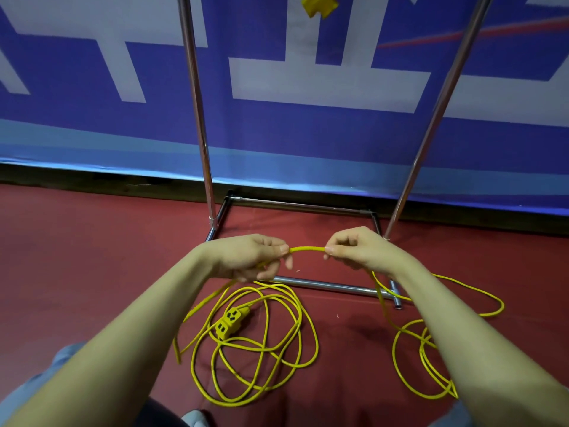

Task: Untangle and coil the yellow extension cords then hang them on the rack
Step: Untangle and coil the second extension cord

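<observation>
Open room: the bare red floor (77, 257) is stretching away on the left side; ahead, the banner wall (308, 134) is closing off the space just behind the rack (197, 118).
Rack edges: its two chrome uprights are rising on either side of the hands; its base bars are lying on the floor just under and beyond the hands.
Left hand (252, 257): it is pinching the yellow cord (308, 249) with curled fingers; a strand is falling from it to the floor.
Right hand (357, 249): it is pinching the same cord; a short arc is bridging the two hands.
Cord on floor: a loose tangle of loops (255, 349) is lying below the left hand, with a yellow socket block (231, 322) resting inside it; more loops (425, 359) are lying on the right, partly hidden by the right forearm; one strand is crossing the near base bar.
Top edge: a yellow plug end (320, 6) is hanging between the uprights.
Near edge: grey trouser knees (46, 371) are showing at the bottom.
</observation>
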A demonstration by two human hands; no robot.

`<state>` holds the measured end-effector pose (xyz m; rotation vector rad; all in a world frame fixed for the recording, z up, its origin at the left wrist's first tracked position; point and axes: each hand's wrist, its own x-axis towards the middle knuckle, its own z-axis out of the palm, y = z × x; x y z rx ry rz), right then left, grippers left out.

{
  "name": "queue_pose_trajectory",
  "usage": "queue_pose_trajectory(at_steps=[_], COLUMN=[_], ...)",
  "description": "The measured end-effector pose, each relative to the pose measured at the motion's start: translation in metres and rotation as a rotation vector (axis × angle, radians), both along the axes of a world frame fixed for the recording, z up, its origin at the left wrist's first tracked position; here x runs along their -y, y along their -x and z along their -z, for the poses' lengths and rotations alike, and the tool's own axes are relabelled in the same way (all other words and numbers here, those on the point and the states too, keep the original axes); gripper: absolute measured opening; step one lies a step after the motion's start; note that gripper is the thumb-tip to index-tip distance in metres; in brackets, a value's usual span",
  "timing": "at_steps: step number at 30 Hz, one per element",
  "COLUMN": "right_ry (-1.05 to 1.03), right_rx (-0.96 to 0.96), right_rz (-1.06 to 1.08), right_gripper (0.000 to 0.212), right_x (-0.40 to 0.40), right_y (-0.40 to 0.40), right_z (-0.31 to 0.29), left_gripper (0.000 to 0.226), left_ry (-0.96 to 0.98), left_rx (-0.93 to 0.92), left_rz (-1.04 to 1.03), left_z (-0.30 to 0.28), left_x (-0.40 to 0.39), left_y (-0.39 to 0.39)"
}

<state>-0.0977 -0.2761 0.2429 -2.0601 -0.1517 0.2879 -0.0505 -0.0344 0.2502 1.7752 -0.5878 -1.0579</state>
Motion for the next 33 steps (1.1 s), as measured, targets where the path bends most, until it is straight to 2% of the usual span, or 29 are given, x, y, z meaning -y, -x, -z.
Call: queue_pose_trajectory(at_steps=[4, 9, 11, 14, 16, 19, 22, 25, 27, 33], right_ry=[-0.030, -0.075, -0.064, -0.064, -0.196, -0.317, -0.213, -0.148, -0.156, -0.343], right_rx=[0.057, 0.064, 0.031, -0.052, -0.081, -0.065, -0.017, 0.011, 0.006, -0.065], right_rz=[-0.015, -0.044, -0.034, 0.015, 0.065, 0.121, 0.088, 0.042, 0.034, 0.069], right_gripper=[0.016, 0.016, 0.020, 0.025, 0.021, 0.018, 0.020, 0.019, 0.017, 0.022], right_x=[-0.002, -0.011, -0.004, 0.013, 0.019, 0.021, 0.019, 0.010, 0.005, 0.018], right_y=[0.000, -0.001, 0.000, 0.001, 0.000, -0.003, -0.003, -0.004, -0.004, -0.002], right_z=[-0.008, -0.011, -0.007, 0.003, 0.007, 0.004, 0.000, -0.005, -0.007, -0.004], left_gripper=[0.027, 0.026, 0.029, 0.030, 0.031, 0.033, 0.040, 0.034, 0.028, 0.030], left_ry=[0.193, 0.218, 0.270, 0.407, 0.411, 0.326, 0.321, 0.227, 0.159, 0.299], left_rx=[-0.181, -0.001, 0.051, 0.016, -0.019, -0.070, -0.107, 0.100, 0.138, 0.085], left_rz=[-0.096, -0.153, -0.248, -0.439, -0.497, -0.456, -0.372, -0.192, -0.134, -0.337], left_z=[0.007, 0.003, -0.001, -0.007, -0.008, -0.004, -0.005, -0.008, -0.005, -0.012], left_x=[0.011, 0.036, 0.034, 0.020, 0.010, 0.009, 0.023, 0.037, 0.044, 0.031], left_y=[0.002, 0.002, -0.006, -0.024, -0.031, -0.030, -0.020, -0.008, -0.004, -0.023])
